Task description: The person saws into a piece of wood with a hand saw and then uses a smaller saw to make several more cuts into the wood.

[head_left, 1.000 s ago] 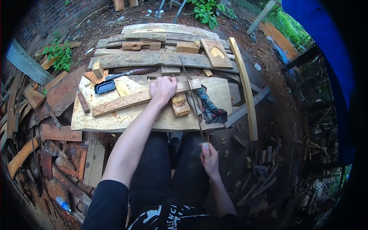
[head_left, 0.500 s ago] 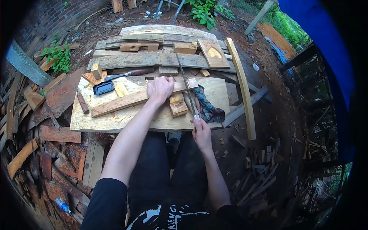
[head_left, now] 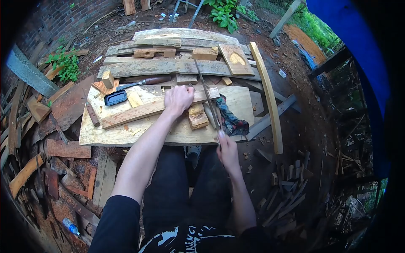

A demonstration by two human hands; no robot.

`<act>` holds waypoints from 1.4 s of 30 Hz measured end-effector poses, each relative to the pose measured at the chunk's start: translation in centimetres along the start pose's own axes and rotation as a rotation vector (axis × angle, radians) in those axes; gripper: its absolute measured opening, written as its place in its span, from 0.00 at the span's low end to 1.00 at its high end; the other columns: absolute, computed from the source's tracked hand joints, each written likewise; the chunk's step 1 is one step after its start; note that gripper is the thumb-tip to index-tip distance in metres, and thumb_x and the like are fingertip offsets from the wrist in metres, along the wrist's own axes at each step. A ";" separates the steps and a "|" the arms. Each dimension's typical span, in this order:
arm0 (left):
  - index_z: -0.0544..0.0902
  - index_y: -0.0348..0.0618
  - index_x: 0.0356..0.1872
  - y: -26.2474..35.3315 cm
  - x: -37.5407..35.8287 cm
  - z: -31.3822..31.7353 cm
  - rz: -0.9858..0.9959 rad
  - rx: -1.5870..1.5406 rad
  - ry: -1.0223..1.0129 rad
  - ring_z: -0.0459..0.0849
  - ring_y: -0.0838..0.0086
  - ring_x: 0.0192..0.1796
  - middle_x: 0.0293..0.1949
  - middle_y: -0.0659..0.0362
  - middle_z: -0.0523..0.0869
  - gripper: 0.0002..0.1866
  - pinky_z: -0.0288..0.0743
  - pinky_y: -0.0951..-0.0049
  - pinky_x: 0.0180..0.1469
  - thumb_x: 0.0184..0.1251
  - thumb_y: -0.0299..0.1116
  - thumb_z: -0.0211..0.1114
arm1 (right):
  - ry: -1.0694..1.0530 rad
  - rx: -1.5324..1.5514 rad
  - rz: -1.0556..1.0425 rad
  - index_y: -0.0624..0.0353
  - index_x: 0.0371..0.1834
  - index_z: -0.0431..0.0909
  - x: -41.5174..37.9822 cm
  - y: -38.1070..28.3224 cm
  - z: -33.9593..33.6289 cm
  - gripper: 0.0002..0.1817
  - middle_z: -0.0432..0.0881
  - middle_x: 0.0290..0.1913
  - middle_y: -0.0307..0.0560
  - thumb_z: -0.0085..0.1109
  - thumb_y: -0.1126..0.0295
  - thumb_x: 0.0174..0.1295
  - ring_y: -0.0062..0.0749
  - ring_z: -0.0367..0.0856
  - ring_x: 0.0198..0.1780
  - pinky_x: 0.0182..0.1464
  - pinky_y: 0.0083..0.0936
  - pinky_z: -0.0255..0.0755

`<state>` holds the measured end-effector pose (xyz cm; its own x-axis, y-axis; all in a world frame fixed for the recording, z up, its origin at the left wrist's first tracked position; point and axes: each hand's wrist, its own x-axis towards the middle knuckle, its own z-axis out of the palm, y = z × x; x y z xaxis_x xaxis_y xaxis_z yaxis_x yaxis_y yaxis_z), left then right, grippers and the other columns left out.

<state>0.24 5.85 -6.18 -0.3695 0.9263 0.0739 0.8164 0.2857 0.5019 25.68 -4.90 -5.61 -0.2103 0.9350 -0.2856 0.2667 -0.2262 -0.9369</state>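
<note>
Blade (head_left: 203, 82) across plank (head_left: 139, 112), right hand (head_left: 228, 151) farther forward than a second ago

Saw (head_left: 201, 76) across bd. (head_left: 139, 113), cloth (head_left: 230, 120) R

Soft daylight spread over the pale wooden slab (head_left: 179, 133) at centre, brightest on the green grass (head_left: 321, 33) at upper right, while the black trousers (head_left: 168, 181) at lower centre sank into dimness, the bare right hand (head_left: 228, 152) looked slightly blurred, and fisheye curvature ended in black corners.
</note>
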 end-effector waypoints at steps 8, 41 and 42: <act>0.92 0.34 0.32 0.0 0.2 0.1 -0.080 -0.007 0.041 0.92 0.46 0.41 0.35 0.38 0.91 0.30 0.84 0.51 0.49 0.74 0.49 0.48 | 0.038 0.008 -0.087 0.63 0.36 0.79 2.3 -0.9 2.2 0.23 0.66 0.21 0.32 0.55 0.52 0.80 0.14 0.63 0.23 0.25 0.23 0.57; 0.92 0.35 0.32 0.2 -0.1 0.9 0.008 -0.014 0.073 0.92 0.47 0.40 0.35 0.38 0.90 0.28 0.84 0.50 0.47 0.73 0.48 0.49 | -0.002 0.045 0.132 0.59 0.42 0.79 -11.7 -0.4 -2.6 0.18 0.66 0.23 0.26 0.56 0.54 0.80 0.08 0.62 0.23 0.24 0.16 0.55; 0.92 0.36 0.32 -0.1 -0.1 1.1 0.026 -0.009 0.091 0.92 0.46 0.39 0.35 0.38 0.90 0.28 0.84 0.50 0.47 0.73 0.47 0.50 | 0.002 0.046 0.128 0.59 0.42 0.79 -10.8 -0.4 -2.4 0.18 0.66 0.23 0.26 0.56 0.54 0.80 0.08 0.62 0.23 0.24 0.16 0.55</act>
<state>0.72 6.04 -7.17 -0.3871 0.9071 0.1652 0.8227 0.2589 0.5061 30.14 -14.25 -1.63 -0.1754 0.8980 -0.4035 0.2479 -0.3564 -0.9009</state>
